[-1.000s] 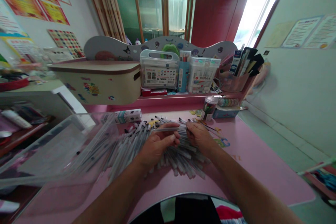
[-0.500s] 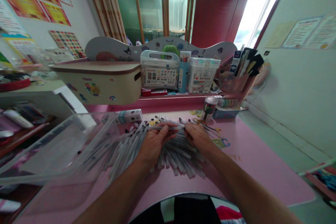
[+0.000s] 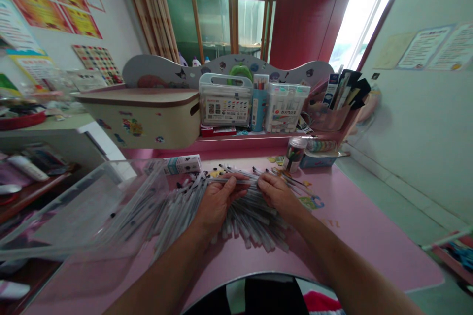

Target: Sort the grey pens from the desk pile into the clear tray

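Above a heap of slim translucent pens point(image 3: 254, 224), my left hand point(image 3: 216, 204) pinches one pen point(image 3: 242, 180), which lies nearly level across its fingers. At that pen's right end, the thumb and fingers of my right hand point(image 3: 278, 193) are closed on its tip; the very end is hidden by them. More pens point(image 3: 181, 206) lie in a slanted bunch left of my left hand, and black ends show on several. Loose small black pieces, perhaps caps, are scattered behind this bunch. A clear plastic bin point(image 3: 84, 251) stands at the left with some pens inside it.
On the pink desk point(image 3: 369, 256), a small box point(image 3: 183, 163) lies behind the pens and a clear jar point(image 3: 294, 153) stands back right. The shelf holds a lidded cream bin point(image 3: 158, 123), marker cases point(image 3: 225, 103) and a pen holder point(image 3: 328, 115).
My right hand has shifted very slightly left along the pen toward my left hand. The left hand keeps its hold, and the pens on the desk look the same.
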Motion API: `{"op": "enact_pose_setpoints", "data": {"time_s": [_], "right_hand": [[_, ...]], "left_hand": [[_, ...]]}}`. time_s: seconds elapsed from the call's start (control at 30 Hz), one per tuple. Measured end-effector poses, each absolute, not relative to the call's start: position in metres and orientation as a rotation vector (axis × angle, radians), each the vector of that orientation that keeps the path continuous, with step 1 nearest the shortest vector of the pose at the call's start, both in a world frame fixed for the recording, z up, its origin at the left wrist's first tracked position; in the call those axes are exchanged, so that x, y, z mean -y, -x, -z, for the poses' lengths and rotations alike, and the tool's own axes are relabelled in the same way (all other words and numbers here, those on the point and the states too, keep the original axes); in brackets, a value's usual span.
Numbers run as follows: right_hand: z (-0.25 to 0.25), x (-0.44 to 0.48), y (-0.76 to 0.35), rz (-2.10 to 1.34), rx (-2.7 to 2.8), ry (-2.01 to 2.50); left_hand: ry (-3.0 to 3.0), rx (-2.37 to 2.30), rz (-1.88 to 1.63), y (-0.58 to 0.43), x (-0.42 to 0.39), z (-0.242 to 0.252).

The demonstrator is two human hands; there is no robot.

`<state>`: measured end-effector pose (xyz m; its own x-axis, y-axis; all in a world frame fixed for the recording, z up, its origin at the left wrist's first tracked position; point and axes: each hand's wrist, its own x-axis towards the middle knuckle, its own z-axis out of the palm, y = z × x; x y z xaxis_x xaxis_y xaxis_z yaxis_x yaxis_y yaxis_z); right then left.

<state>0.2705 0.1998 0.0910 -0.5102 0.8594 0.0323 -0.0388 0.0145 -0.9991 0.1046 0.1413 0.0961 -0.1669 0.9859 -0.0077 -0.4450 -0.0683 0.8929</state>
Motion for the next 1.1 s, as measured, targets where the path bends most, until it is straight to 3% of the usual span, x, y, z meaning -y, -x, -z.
{"op": "enact_pose_setpoints", "data": {"time_s": [0.13,0.33,0.53,0.8,1.1], "right_hand": [[-0.0931,-0.1981,-0.2692,-1.668,1.453,0.839],[-0.0925,-0.1980,-0.2702,-1.523,1.648,0.916],[-0.0958,-0.1943,-0.2688,-1.672,1.467,0.852],[-0.0921,-0.1964,-0.2693,-1.543,1.606,0.900],[-0.0975,-0.1966,-0.2723,-2.140,1.073,0.720]], "left_hand": [[-0.807,-0.944,-1.532,-0.1042,-0.1419,-0.0952],[-0.818,-0.954,-1.531,-0.1050,-0.1415,-0.0960],[-0.809,-0.948,-1.534,-0.1043,-0.1423,-0.0935],[-0.788,-0.962,-1.555,-0.1051,-0.1417,-0.0956],[-0.785,-1.068,-1.695,-0.1012,-0.1441,-0.0946]]}}
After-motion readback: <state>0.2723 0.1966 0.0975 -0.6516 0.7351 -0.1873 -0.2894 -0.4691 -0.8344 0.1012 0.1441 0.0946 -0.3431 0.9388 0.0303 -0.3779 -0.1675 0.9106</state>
